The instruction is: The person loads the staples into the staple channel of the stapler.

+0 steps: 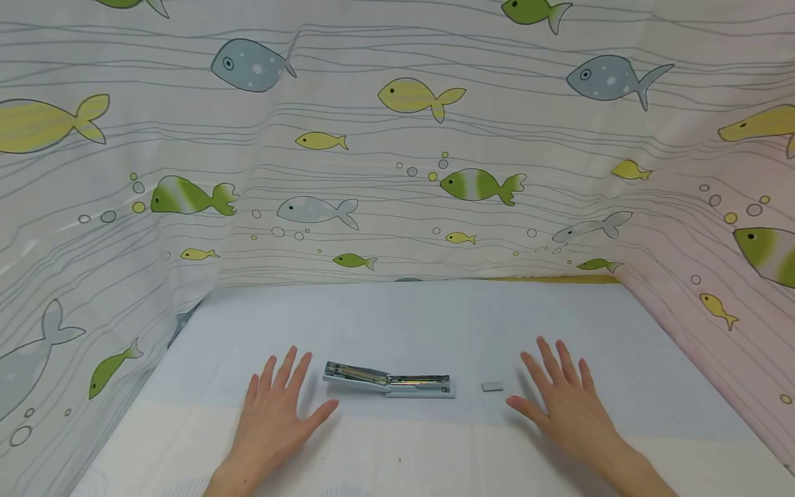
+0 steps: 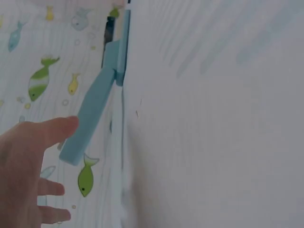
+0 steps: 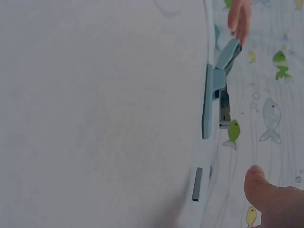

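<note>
Your left hand [image 1: 273, 414] lies flat on the table [image 1: 435, 317], palm down, fingers spread and straight, holding nothing. Its thumb points toward the stapler [image 1: 388, 381] and stops just short of the raised end. In the left wrist view the thumb tip sits just beside the stapler [image 2: 102, 90] arm; you cannot tell whether they touch.

The stapler lies between your hands, lengthwise left to right. It is hinged open: the top arm lifts at the left end, and the metal magazine shows along the length. The base rests flat on the table. In the right wrist view the stapler [image 3: 214, 90] shows the same open angle, with the left hand [image 3: 239, 19] at its far end.

Just right of the stapler lies a small grey strip of staples [image 1: 493, 387], apart from it. The staples [image 3: 197, 184] rest flat on the cloth.

Your right hand [image 1: 562, 404] is also flat, palm down, fingers spread, gripping nothing. Its thumb lies near the staples without touching them.

A fish-print curtain [image 1: 397, 152] hangs behind and at both sides
</note>
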Tool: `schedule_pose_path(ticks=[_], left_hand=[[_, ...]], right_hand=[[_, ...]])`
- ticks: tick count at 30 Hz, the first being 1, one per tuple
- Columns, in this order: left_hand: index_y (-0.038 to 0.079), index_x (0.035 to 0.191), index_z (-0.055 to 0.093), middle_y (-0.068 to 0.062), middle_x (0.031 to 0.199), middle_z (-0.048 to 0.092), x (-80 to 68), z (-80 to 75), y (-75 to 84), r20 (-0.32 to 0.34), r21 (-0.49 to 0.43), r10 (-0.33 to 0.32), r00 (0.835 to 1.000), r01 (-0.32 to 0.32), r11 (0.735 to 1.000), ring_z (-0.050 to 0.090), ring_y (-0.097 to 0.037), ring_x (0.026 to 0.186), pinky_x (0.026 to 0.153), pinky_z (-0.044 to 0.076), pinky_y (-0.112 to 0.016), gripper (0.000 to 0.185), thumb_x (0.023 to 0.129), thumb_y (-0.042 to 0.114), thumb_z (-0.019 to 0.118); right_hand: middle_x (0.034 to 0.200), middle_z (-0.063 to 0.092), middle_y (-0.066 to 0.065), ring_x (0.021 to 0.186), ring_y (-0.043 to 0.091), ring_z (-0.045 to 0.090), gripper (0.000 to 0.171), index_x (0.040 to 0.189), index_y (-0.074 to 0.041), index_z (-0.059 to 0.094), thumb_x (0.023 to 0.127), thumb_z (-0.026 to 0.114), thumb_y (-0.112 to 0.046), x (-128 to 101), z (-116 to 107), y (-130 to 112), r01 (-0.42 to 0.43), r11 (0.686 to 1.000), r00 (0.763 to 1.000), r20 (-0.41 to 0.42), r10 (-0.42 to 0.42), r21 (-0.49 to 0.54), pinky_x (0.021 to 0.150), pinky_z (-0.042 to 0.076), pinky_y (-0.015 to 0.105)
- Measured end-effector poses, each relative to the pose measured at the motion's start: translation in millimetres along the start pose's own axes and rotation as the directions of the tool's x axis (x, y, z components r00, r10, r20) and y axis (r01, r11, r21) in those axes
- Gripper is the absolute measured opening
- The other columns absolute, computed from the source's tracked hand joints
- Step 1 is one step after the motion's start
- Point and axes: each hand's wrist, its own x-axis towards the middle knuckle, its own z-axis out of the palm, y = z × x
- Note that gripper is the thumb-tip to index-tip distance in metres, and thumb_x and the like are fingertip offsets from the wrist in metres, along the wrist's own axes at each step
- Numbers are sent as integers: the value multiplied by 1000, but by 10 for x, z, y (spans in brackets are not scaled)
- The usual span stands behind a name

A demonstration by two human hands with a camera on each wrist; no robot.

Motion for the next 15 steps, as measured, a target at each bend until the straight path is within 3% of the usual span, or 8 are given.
schedule_pose_path(ticks=[7, 15], left_hand=[[17, 145, 37, -13, 150, 32, 30, 40, 8, 31, -41, -8, 999, 10, 999, 24, -41, 136, 108, 19, -59, 88, 79, 75, 48], [15, 143, 38, -11, 148, 35, 70, 68, 21, 72, -124, -23, 997, 32, 992, 29, -36, 135, 109, 24, -53, 90, 78, 75, 49]], right_hand=[[154, 21, 16, 140, 42, 11, 76, 142, -11, 41, 87, 49, -63, 16, 5, -40, -26, 999, 999, 36, 24, 34, 112, 8, 62], [149, 30, 18, 136, 43, 23, 74, 138, -9, 47, 87, 50, -63, 35, 9, -79, -37, 997, 999, 41, 34, 69, 108, 18, 61]])
